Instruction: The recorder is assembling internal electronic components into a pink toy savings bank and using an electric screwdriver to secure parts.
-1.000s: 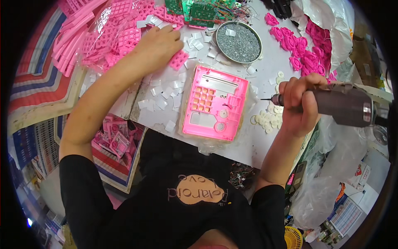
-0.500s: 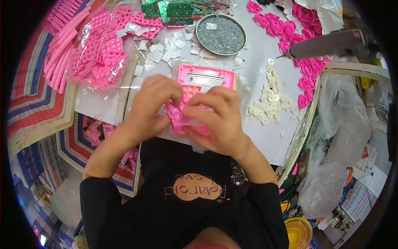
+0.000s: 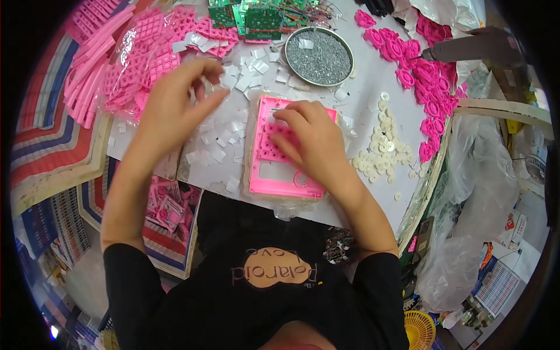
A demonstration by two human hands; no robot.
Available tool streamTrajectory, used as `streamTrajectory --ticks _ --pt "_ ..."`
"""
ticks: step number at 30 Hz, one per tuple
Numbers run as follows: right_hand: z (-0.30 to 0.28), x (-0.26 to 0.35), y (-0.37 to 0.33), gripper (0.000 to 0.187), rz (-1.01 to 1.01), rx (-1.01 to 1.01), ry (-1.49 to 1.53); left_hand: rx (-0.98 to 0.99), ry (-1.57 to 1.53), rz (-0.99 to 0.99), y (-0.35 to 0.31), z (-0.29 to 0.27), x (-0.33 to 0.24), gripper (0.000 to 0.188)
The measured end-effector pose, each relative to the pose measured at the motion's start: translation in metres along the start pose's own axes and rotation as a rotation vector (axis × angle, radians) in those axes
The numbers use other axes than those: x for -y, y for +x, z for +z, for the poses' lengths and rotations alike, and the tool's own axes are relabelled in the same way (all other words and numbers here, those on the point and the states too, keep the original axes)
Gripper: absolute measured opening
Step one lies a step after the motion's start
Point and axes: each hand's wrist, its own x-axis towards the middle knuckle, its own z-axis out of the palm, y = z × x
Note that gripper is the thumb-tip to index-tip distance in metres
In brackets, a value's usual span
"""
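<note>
In the head view, while your right hand (image 3: 318, 137) bends over the pink shell (image 3: 286, 188), its thumb and forefinger spread onto the keypad (image 3: 269, 139), your left hand (image 3: 169, 108) hangs apart from the shell, to its left, fingers loose and nothing seen between them. The shell lies beneath your right hand and the keypad inside it, under those fingertips; whether they pinch it or merely rest there, you can't tell from here. If your right hand pushed unevenly, the keypad could sit crooked or slide off its place, and a sideways shove could shift the shell. Paper squares (image 3: 256, 65), just beyond your left fingertips, might cling to your skin and get trapped under a part. A careless sweep rightward from your right hand could scatter the white discs (image 3: 382, 143). Your right hand hides part of the shell's right half and whatever its palm covers; the driver (image 3: 478, 46), ahead and right of that hand, fades into dark at its rear.
</note>
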Motion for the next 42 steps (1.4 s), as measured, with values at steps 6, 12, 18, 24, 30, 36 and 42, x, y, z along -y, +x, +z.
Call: streamTrajectory --ticks 6,12,18,24,30,36,42 --pt "-0.004 0.039 -0.034 0.083 -0.092 0.273 -0.181 -0.03 0.485 0.069 0.138 0.006 0.072 0.027" --pt "0.006 0.044 -0.046 0.1 -0.05 0.379 -0.171 -0.021 0.234 -0.379 0.172 0.034 0.041 0.024" --pt "0.0 0.04 -0.044 0.095 -0.094 0.372 -0.13 -0.195 0.044 -0.221 0.164 0.019 0.048 0.023" --pt "0.008 0.041 -0.047 0.095 -0.055 0.248 -0.202 -0.33 -0.17 -0.126 0.119 -0.005 0.031 0.016" --pt "-0.003 0.06 -0.058 0.099 0.027 0.351 -0.205 -0.285 -0.51 -0.116 0.058 -0.009 0.022 0.014" --pt "0.005 0.051 -0.043 0.097 -0.017 0.352 -0.171 -0.285 -0.98 -0.211 0.022 0.01 0.015 0.015" --pt "-0.025 0.028 -0.033 0.068 -0.009 0.112 0.215 -0.177 -1.312 -0.338 -0.018 0.029 0.008 0.012"
